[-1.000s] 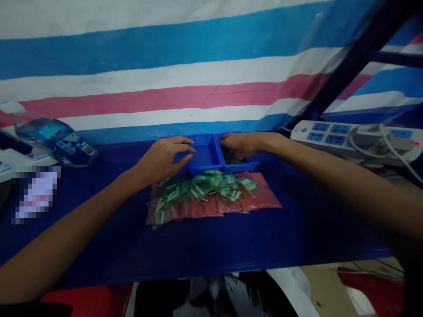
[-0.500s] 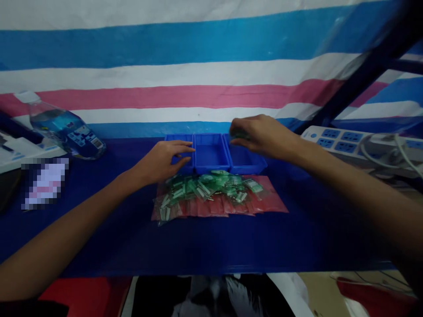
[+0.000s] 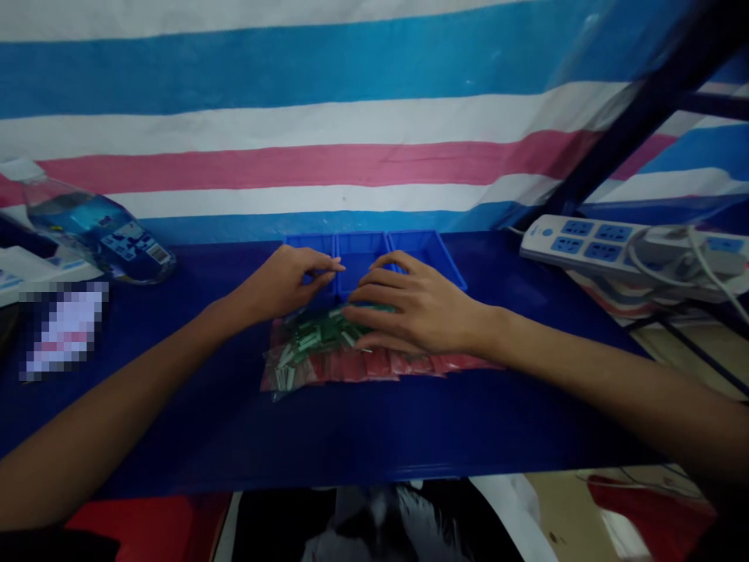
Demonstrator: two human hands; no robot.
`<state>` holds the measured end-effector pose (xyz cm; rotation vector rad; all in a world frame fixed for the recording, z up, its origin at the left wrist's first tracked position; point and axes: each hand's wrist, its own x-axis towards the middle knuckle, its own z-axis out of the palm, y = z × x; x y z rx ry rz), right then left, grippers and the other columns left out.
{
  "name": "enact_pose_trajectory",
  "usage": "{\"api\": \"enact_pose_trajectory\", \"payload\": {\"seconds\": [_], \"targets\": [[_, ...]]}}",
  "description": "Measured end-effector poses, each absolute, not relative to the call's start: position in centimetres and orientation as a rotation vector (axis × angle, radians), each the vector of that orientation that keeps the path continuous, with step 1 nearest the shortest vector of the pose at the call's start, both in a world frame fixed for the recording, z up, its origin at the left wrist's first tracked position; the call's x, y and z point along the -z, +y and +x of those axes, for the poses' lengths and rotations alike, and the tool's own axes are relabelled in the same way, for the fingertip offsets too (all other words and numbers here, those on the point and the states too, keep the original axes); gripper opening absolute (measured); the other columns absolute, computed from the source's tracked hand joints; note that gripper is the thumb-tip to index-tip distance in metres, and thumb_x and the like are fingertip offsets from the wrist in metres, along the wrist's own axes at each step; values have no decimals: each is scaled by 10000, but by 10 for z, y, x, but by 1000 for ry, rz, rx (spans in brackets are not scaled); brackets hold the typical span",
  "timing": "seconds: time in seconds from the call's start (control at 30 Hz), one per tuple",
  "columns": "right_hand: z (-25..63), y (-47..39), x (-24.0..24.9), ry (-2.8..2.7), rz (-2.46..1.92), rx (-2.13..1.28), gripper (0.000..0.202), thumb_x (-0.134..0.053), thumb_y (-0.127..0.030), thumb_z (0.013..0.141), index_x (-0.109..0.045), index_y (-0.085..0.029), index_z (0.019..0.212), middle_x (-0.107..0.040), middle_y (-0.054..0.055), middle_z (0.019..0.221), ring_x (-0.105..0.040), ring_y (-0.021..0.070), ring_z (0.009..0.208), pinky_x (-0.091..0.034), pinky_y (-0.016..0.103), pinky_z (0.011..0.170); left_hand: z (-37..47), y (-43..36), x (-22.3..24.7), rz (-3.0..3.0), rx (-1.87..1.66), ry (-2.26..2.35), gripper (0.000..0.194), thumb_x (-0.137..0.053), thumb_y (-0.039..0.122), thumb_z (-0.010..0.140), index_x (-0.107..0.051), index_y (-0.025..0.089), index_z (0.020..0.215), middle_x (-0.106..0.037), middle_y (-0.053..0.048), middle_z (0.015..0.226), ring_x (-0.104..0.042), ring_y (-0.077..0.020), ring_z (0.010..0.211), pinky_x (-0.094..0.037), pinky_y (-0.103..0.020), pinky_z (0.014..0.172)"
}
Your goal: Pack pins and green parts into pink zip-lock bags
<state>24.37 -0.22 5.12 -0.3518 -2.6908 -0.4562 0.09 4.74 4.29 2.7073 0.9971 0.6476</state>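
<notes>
While your left hand (image 3: 288, 282) is hovering near the blue trays (image 3: 307, 243), thumb and fingertips slightly apart, green-and-red packets (image 3: 316, 337) are lying just in front, probably placed there for easy reach; your right hand (image 3: 424, 308) is arching over them, fingers spread, its palm hidden.

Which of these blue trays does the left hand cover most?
The leftmost tray: the left hand hides much of it; the right hand overlaps the middle tray and right tray.

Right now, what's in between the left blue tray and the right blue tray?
The middle blue tray. The head view shows it between the left tray and right tray, partly hidden by the right hand.
</notes>
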Motion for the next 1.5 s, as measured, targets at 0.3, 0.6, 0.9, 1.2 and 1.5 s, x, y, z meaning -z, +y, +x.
{"api": "enact_pose_trajectory", "payload": {"seconds": [0.3,0.6,0.9,1.2,1.5], "targets": [[286,-3,-38,-2265,-864,170,204,-496,-238,957,-677,-204,1044,-722,79,963,-656,219,870,-484,367,782,-3,34,-46,2825,-700,989,268,-512,248,960,-685,205,1159,-729,-25,1151,-705,-192,1011,-572,-354,866],[272,-28,-25,-2193,-888,318,309,-456,-183,919,-665,-249,1137,-643,36,729,-611,200,693,-484,352,664,-8,-6,-43,2992,-1285,1101,187,-544,194,947,-674,242,1073,-741,-13,1007,-692,-185,951,-564,-366,860],[235,-33,-31,-2071,-523,182,223,-508,-109,921,-605,-185,1107,-665,7,781,-621,132,680,-498,279,640,12,-7,-45,2937,-1560,624,252,-677,175,861,-682,231,1107,-747,-18,966,-702,-172,846,-570,-326,754],[239,-54,-26,-2208,-378,29,529,-516,-49,823,-499,-197,1330,-694,64,1061,-663,177,899,-584,319,703,24,-46,-33,2431,-1456,606,174,-705,189,860,-722,242,1025,-738,-10,892,-693,-125,763,-563,-233,680],[236,-56,-17,-2295,-344,62,545,-518,-58,817,-501,-152,1353,-707,82,1113,-642,215,994,-561,366,732,17,-47,-31,2290,-1437,580,178,-738,227,834,-750,201,1010,-728,-41,863,-673,-123,750,-560,-235,675]]}}
